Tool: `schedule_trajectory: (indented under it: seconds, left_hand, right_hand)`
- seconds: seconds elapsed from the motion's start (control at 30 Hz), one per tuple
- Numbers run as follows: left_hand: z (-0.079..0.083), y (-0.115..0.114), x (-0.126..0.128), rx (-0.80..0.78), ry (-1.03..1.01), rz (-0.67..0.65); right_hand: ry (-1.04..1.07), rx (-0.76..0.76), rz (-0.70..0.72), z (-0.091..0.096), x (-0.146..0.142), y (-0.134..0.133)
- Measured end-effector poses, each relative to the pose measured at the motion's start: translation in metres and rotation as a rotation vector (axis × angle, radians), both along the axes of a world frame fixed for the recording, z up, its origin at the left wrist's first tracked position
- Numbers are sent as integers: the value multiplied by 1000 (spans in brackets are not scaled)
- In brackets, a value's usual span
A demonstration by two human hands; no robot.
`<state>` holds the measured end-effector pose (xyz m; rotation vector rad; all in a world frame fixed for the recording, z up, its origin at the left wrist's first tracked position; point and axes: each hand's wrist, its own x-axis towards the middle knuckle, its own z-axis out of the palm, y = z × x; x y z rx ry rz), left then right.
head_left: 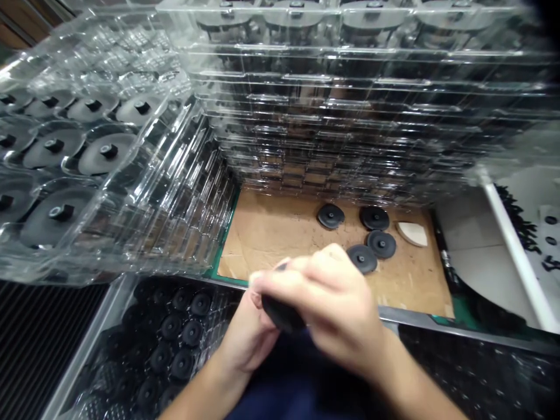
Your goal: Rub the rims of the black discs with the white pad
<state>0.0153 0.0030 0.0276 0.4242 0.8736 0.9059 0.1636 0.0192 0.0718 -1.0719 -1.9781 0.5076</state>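
Note:
Both hands meet in front of me, above the near edge of the workbench. Between them is a black rounded disc [282,315], partly covered by fingers and blurred. My left hand [251,335] is closed around its left side and underside. Over the top and right side curl the fingers of my right hand [336,297], with the thumb reaching toward the left hand. Beyond the right hand, several similar black discs with small central hubs, among them one disc [331,216], lie on a brown cardboard sheet [262,233].
Tall stacks of clear plastic trays [350,111] stand at the back and left, the upper ones holding discs. A pale fan-shaped piece [412,233] lies right on the cardboard. Lower left, an open box [79,350] holds more discs. A white bin [476,251] stands right.

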Motion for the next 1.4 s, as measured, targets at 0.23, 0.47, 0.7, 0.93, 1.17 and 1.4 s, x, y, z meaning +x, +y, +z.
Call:
schedule_trajectory:
  seconds: [0.23, 0.47, 0.7, 0.93, 1.17, 1.4]
  left_hand:
    - [-16, 2, -16, 29, -171, 107]
    - [-12, 3, -16, -17, -129, 76]
    - [-1, 5, -8, -51, -73, 45]
    - [1, 8, -1, -64, -59, 121]
    - [5, 7, -2, 105, 15, 254]
    - [12, 6, 4, 115, -42, 196]
  right_hand:
    - [-29, -428, -253, -76, 18, -6]
    - [27, -436, -319, -81, 13, -11]
    - [117, -80, -206, 6, -19, -10]
    - [-13, -48, -238, 4, -32, -13]
    - [180, -343, -153, -3, -6, -30]
    - [347, -435, -557, -14, 27, -38]
